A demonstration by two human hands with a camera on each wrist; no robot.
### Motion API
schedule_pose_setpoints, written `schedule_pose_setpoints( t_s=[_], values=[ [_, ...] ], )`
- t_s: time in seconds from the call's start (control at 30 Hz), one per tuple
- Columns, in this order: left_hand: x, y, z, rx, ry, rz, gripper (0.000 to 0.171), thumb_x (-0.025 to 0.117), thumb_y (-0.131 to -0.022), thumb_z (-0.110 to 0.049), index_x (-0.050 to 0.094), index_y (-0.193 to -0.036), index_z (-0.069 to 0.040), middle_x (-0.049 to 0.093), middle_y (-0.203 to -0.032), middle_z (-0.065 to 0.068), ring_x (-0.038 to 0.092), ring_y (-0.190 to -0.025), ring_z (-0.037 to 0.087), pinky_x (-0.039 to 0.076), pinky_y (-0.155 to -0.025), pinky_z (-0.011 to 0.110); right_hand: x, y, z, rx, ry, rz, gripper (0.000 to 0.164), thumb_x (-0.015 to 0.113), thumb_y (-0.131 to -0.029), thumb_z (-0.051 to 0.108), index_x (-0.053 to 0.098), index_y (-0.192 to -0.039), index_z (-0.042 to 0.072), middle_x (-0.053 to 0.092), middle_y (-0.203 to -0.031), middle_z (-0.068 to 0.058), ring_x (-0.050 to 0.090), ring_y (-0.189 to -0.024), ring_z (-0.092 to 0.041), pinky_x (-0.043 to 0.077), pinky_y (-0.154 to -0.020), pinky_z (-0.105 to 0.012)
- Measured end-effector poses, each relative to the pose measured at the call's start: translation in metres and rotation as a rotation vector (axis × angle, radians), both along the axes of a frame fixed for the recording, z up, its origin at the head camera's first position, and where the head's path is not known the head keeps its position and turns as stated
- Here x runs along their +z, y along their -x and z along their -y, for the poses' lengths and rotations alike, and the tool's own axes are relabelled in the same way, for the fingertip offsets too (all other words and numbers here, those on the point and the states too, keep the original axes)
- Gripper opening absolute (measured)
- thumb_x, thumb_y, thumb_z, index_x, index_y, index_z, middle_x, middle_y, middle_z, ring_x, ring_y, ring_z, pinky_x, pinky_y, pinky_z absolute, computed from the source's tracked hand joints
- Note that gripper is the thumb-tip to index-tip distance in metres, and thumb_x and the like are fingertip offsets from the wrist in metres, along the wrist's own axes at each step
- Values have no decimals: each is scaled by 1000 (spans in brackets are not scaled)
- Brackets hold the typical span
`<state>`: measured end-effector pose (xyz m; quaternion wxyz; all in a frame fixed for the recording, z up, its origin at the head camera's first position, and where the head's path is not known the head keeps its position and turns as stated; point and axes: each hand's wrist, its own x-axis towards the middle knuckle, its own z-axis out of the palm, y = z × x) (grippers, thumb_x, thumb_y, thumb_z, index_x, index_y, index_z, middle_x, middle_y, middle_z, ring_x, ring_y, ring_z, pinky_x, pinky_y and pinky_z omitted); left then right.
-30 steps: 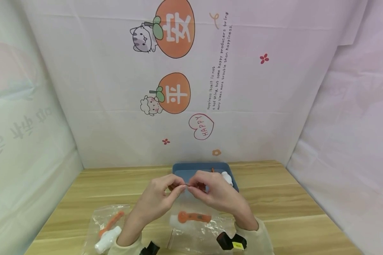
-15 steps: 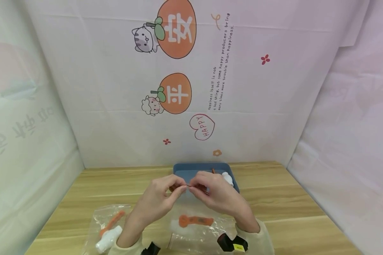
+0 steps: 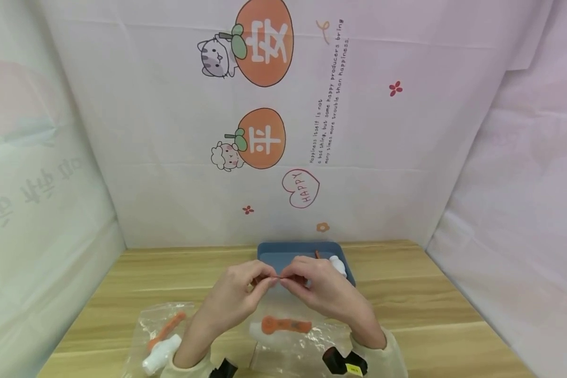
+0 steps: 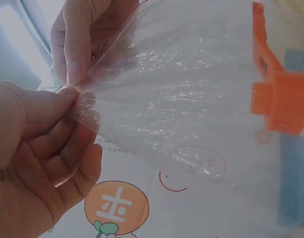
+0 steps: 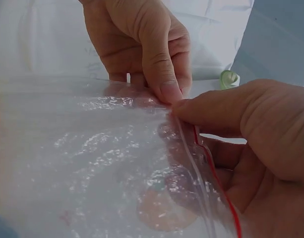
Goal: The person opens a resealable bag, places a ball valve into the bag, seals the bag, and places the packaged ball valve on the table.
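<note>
Fingertips close together, both hands pinch the top edge of a clear zip bag [image 4: 181, 99] that hangs below them. My left hand [image 3: 236, 291] grips the edge between thumb and forefinger. Right beside it, my right hand [image 3: 323, 289] pinches the same edge. The bag's red zip line [image 5: 211, 166] runs past the right thumb in the right wrist view. Low inside the bag shows an orange plastic piece [image 4: 288, 101] with a round end and a flat arm. A white piece [image 3: 261, 332] lies against it, blurred through the plastic.
Another clear bag [image 3: 144, 320] lies at the front left, holding an orange strip [image 3: 166, 332] and a white piece [image 3: 162, 355]. Behind the hands, a blue tray [image 3: 297, 245] stands by the printed backdrop, with a white piece [image 3: 337, 266] at its right side. Cloth walls border the wooden table [image 3: 430, 315].
The fingertips have drawn slightly closer together along the bag's edge. The orange piece in the hanging bag has swayed a little. Both hands keep their pinch.
</note>
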<state>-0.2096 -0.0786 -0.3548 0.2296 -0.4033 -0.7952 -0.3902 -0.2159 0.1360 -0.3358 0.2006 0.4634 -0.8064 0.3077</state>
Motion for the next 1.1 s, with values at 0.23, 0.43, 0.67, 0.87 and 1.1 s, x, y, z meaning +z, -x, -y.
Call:
schedule_pose_setpoints(
  t_s=[0.23,0.43,0.67,0.87,1.1],
  values=[
    [0,1,-3,20,-2,-51,4,65,-94,-15,69,-91,-15,62,-79,-9,43,-63,-4,41,-55,13,5,-4,-3,-31,-36,19,4,69,-92,14,70,-89,17,61,-77,11,48,-69,3,47,-59,-16],
    [0,0,-4,31,7,-65,5,66,-93,-16,69,-89,-16,61,-75,-7,40,-60,-5,39,-53,12,5,-4,-5,-37,-70,21,7,70,-91,10,68,-88,16,60,-75,10,47,-67,3,44,-60,-11],
    [0,1,-5,32,2,-126,8,64,-95,-18,69,-89,-14,61,-76,-7,41,-62,-4,38,-55,10,3,-4,-6,-27,-51,-2,6,69,-91,9,70,-90,15,61,-75,9,47,-67,3,46,-58,-14],
    [2,0,-6,18,-7,-173,5,65,-94,-13,68,-89,-13,60,-77,-8,43,-65,-3,37,-57,7,5,-4,-5,-10,-36,-25,7,69,-90,7,71,-90,14,60,-75,10,45,-66,4,45,-57,-15],
    [4,-4,-5,-7,-10,-145,9,67,-92,-8,66,-90,-16,55,-75,-10,42,-64,-3,36,-55,9,4,-7,-6,11,-9,-95,6,67,-93,11,71,-89,13,63,-76,8,51,-67,3,45,-63,-8]
  ],
)
